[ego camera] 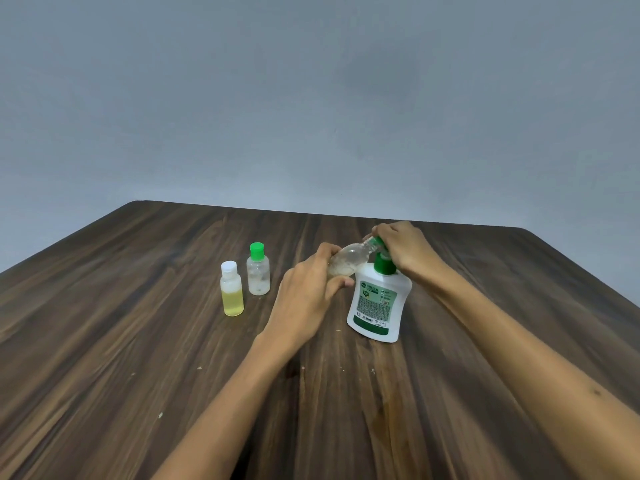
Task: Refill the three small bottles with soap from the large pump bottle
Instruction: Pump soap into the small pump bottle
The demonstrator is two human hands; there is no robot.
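Plain grey-blue wall behind, dark wood-grain table filling the lower half, a few pale specks on its surface. Large white pump bottle with green label and green pump head stands upright right of centre, leaning slightly in the wide-angle view. Left hand grips a clear small bottle by its base end, fingers and thumb curled round it, bottle tilted almost flat with its neck pointing at the pump spout. Some pale residue or foam inside near the base; fill level hard to judge. Right hand sits on top of the pump head, fingers curled down over it and the small bottle's neck; mouth and spout are hidden under the fingers, so whether soap is flowing can't be told. Two more small bottles stand upright to the left, close together but apart: white-capped bottle about half full of yellow liquid, nearer the camera, and green-capped bottle, clear, mostly empty with a little residue at the bottom, just behind and right of it. Both capped. Bare forearms enter from the bottom edge.
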